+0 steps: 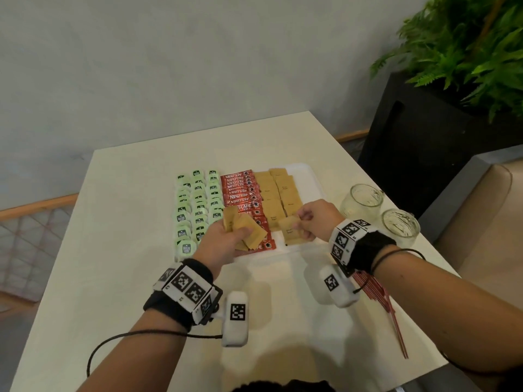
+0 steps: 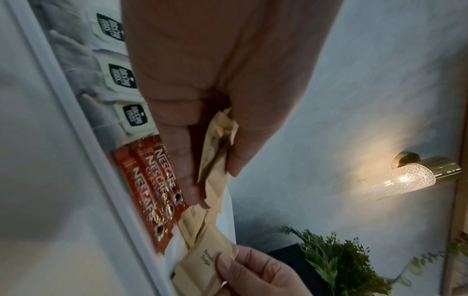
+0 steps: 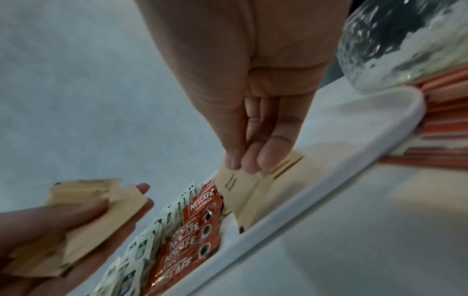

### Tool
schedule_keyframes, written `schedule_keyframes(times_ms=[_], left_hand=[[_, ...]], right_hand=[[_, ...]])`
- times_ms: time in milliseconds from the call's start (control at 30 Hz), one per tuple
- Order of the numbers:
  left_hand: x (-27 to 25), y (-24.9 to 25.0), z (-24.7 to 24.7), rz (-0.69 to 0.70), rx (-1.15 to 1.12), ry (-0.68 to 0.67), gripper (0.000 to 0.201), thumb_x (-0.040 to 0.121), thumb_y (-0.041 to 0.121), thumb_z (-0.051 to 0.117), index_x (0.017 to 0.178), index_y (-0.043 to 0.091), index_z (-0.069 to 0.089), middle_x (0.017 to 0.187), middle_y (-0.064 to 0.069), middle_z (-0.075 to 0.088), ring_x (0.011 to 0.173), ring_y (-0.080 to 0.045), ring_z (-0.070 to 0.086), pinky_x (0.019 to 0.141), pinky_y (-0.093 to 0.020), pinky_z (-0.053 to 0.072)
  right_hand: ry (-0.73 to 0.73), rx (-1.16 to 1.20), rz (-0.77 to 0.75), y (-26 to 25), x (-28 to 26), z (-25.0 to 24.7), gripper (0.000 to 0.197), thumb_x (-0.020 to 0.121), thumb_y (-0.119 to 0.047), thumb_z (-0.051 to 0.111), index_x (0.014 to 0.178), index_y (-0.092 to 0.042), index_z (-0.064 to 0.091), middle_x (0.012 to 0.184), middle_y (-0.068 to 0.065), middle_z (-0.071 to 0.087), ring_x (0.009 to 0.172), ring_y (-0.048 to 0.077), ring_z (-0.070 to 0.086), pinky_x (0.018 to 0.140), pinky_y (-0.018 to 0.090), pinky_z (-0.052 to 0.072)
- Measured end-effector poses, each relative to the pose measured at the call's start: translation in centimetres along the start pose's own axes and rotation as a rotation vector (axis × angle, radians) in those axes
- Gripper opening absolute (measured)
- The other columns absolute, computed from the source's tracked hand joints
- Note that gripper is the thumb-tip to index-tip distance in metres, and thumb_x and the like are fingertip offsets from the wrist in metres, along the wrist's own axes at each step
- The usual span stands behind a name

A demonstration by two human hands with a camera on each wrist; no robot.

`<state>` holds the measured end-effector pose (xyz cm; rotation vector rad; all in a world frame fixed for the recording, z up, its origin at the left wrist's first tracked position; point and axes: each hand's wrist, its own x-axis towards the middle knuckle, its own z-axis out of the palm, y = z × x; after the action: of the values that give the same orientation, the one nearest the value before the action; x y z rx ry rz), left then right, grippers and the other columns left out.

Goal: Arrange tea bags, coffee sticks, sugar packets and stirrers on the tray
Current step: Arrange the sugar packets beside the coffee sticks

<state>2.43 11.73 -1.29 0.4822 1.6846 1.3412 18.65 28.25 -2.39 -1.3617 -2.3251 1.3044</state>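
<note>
Several brown sugar packets (image 1: 245, 229) sit fanned in the left hand (image 1: 223, 241), gripped above the red coffee sticks (image 1: 243, 193). The right hand (image 1: 314, 219) pinches one sugar packet (image 1: 290, 227) over the white tray (image 1: 304, 176) on the worktop (image 1: 135, 222), beside rows of green tea bags (image 1: 198, 199).

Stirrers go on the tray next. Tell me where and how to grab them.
Pinch the red stirrers as a bundle near their middle, coming from above with the right hand. They lie flat on the table in a loose fan, partly under the right forearm, thin and long.
</note>
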Motion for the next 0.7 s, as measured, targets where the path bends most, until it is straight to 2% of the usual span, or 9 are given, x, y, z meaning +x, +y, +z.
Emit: schedule_keyframes(times_ms=[67,200,300,467,600,700], left_hand=[[0.6,0.3,-0.6,0.020,-0.007,0.032,0.019,0.091,0.010,0.066,0.109,0.009,0.064,0.104,-0.011,0.074,0.091,-0.023,0.073,0.081,-0.039,0.060],[1.7,0.5,-1.4,0.033,-0.067,0.049,0.021,0.090,0.007,0.066,0.111,0.008,0.062,0.102,-0.009,0.073,0.087,-0.019,0.073,0.068,-0.030,0.061],[2.5,0.4,-1.6,0.011,-0.114,0.057,0.024,0.091,0.009,0.066,0.114,0.006,0.062,0.106,-0.012,0.072,0.093,-0.023,0.072,0.072,-0.034,0.062],[3.1,0.5,-1.4,-0.031,-0.245,0.025,0.022,0.092,0.013,0.064,0.113,0.006,0.062,0.106,-0.013,0.074,0.093,-0.024,0.073,0.073,-0.035,0.062],[2.7,0.8,-0.8,-0.117,-0.383,0.002,0.022,0.093,0.013,0.063,0.113,0.003,0.061,0.102,-0.016,0.074,0.088,-0.026,0.072,0.057,-0.027,0.060],[2.4,0.9,-0.1,-0.137,-0.424,-0.025,0.028,0.091,0.005,0.064,0.117,-0.001,0.058,0.108,-0.020,0.071,0.092,-0.029,0.072,0.058,-0.029,0.060]], right_hand=[[0.013,0.010,0.050,0.1,1.2,0.6,0.019,0.084,-0.012,0.074,0.100,-0.010,0.065,0.069,0.005,0.068,0.056,0.014,0.064,0.060,0.027,0.059],[0.004,0.035,0.091,-0.1,2.7,1.2,0.018,0.081,-0.012,0.077,0.095,-0.010,0.065,0.066,0.006,0.069,0.053,0.013,0.065,0.056,0.024,0.058],[-0.024,0.066,0.093,-0.5,3.5,1.5,0.018,0.080,-0.007,0.077,0.092,-0.008,0.063,0.064,0.006,0.068,0.053,0.015,0.065,0.055,0.025,0.058],[-0.047,0.082,0.099,-0.9,4.2,2.0,0.022,0.079,-0.006,0.078,0.094,-0.006,0.062,0.063,0.005,0.068,0.054,0.016,0.066,0.059,0.029,0.060],[-0.011,0.057,0.061,-0.9,3.8,1.7,0.026,0.077,-0.015,0.081,0.092,-0.011,0.060,0.065,0.006,0.068,0.052,0.017,0.064,0.054,0.028,0.058],[0.025,0.109,-0.011,-0.9,2.9,1.2,0.019,0.085,-0.026,0.073,0.092,-0.014,0.061,0.069,0.009,0.070,0.057,0.022,0.066,0.059,0.036,0.060]])
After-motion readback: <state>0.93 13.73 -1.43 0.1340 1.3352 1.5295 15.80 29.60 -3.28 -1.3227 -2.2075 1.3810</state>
